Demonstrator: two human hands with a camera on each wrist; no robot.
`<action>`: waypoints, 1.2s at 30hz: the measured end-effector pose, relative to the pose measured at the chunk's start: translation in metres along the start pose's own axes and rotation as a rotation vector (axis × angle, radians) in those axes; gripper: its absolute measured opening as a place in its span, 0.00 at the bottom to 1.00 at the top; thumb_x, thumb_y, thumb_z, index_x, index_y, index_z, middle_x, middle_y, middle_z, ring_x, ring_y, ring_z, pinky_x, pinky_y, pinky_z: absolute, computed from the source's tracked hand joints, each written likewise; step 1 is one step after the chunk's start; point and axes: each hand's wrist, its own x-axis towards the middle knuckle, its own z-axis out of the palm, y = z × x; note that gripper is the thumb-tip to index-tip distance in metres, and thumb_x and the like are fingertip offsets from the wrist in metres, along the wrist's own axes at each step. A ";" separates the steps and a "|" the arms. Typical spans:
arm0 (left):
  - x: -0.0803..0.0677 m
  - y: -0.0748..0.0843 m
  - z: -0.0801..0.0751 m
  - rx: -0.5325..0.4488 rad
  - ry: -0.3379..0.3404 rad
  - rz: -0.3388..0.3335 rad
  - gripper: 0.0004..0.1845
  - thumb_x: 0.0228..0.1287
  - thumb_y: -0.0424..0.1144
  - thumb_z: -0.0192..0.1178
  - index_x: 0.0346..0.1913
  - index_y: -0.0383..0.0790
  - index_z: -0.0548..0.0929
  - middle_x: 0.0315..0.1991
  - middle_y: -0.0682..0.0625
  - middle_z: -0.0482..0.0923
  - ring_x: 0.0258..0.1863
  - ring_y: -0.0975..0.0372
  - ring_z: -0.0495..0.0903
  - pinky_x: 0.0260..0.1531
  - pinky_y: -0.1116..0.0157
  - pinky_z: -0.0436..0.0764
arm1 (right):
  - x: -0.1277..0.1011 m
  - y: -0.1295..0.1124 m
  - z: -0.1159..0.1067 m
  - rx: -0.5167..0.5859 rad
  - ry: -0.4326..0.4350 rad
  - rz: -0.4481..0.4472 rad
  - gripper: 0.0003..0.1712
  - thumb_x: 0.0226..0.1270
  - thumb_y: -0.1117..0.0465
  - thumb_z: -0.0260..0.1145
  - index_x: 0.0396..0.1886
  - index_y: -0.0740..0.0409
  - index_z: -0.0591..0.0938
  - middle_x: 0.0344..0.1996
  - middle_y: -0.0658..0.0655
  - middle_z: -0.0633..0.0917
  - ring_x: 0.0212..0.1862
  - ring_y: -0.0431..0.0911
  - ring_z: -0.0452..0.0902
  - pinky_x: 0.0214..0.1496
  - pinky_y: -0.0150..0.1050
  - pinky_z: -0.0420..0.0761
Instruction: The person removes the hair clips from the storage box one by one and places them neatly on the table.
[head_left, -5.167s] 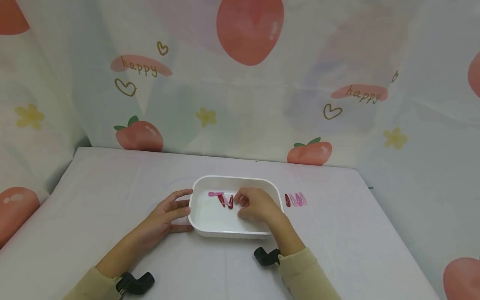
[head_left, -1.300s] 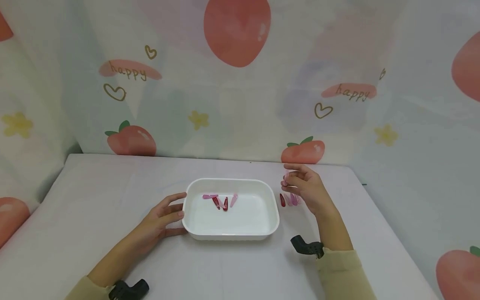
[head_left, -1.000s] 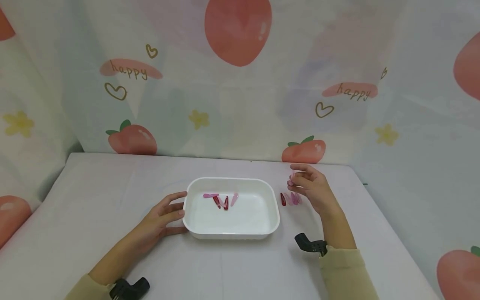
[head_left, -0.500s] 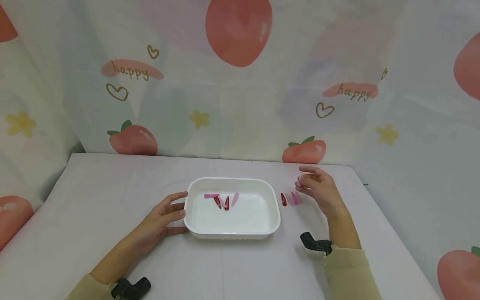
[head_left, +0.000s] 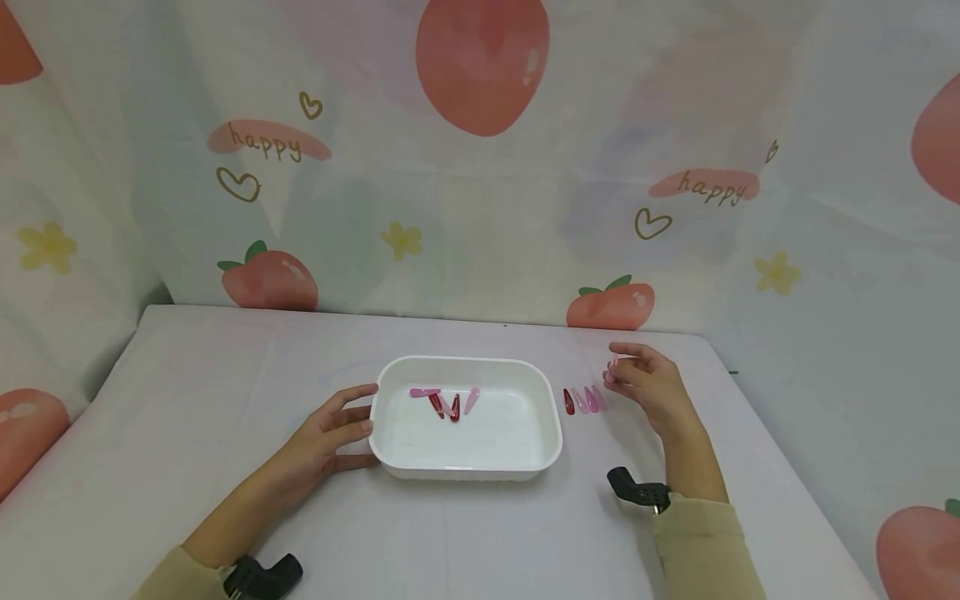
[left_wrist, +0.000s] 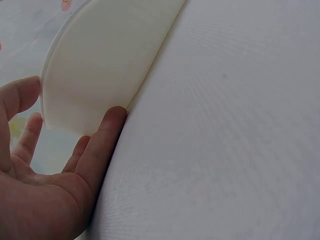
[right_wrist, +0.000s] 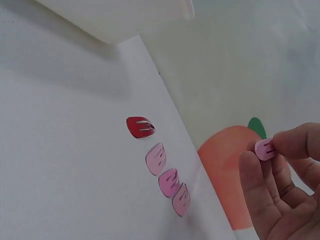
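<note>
Head view: I note the right hand (head_left: pixel 649 385) pinching a small pale pink snap hair clip (right_wrist: pixel 265 149) just right of the four-clip row (head_left: pixel 583 400), while the left hand (head_left: pixel 333 429), fingers relaxed, touches the white plastic tray (head_left: pixel 551 433).

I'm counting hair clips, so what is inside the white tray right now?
Inside the white tray lie five hair clips near its far wall: three pink and two dark red, with some overlapping. Nothing covers them, and its floor otherwise shows bare.

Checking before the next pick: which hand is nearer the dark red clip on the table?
Right. The right hand hovers just right of the dark red clip; the left hand rests against the white tray, across it.
</note>
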 end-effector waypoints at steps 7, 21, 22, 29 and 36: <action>0.000 -0.001 0.000 0.005 -0.004 -0.002 0.28 0.66 0.37 0.54 0.67 0.52 0.59 0.64 0.38 0.58 0.57 0.44 0.68 0.46 0.48 0.76 | 0.008 0.017 -0.006 -0.026 0.003 0.020 0.29 0.60 0.51 0.65 0.59 0.57 0.72 0.40 0.59 0.77 0.41 0.50 0.80 0.42 0.35 0.81; -0.001 0.001 0.001 0.009 0.005 -0.005 0.28 0.66 0.37 0.54 0.67 0.52 0.59 0.64 0.39 0.58 0.57 0.44 0.68 0.46 0.48 0.76 | 0.000 0.013 -0.001 -0.230 0.046 0.128 0.20 0.65 0.60 0.59 0.56 0.57 0.74 0.39 0.60 0.77 0.38 0.51 0.77 0.40 0.35 0.82; -0.001 0.001 0.001 0.010 0.006 -0.005 0.28 0.66 0.37 0.54 0.67 0.52 0.59 0.64 0.39 0.58 0.57 0.44 0.68 0.46 0.48 0.76 | 0.000 0.013 -0.001 -0.246 0.034 0.122 0.20 0.65 0.61 0.59 0.56 0.58 0.74 0.39 0.60 0.76 0.38 0.51 0.77 0.40 0.35 0.82; -0.001 0.002 0.001 0.009 0.007 -0.010 0.29 0.65 0.37 0.54 0.67 0.52 0.59 0.64 0.39 0.58 0.58 0.44 0.67 0.46 0.48 0.77 | -0.003 0.010 -0.001 -0.328 -0.010 0.116 0.18 0.66 0.62 0.56 0.55 0.58 0.75 0.43 0.61 0.76 0.40 0.52 0.76 0.41 0.33 0.81; -0.001 0.002 0.001 0.005 -0.002 -0.001 0.29 0.66 0.37 0.54 0.67 0.51 0.58 0.64 0.38 0.58 0.59 0.43 0.66 0.46 0.48 0.76 | -0.006 0.008 0.001 -0.416 -0.008 0.131 0.18 0.67 0.61 0.55 0.57 0.55 0.75 0.45 0.61 0.76 0.39 0.50 0.75 0.40 0.33 0.79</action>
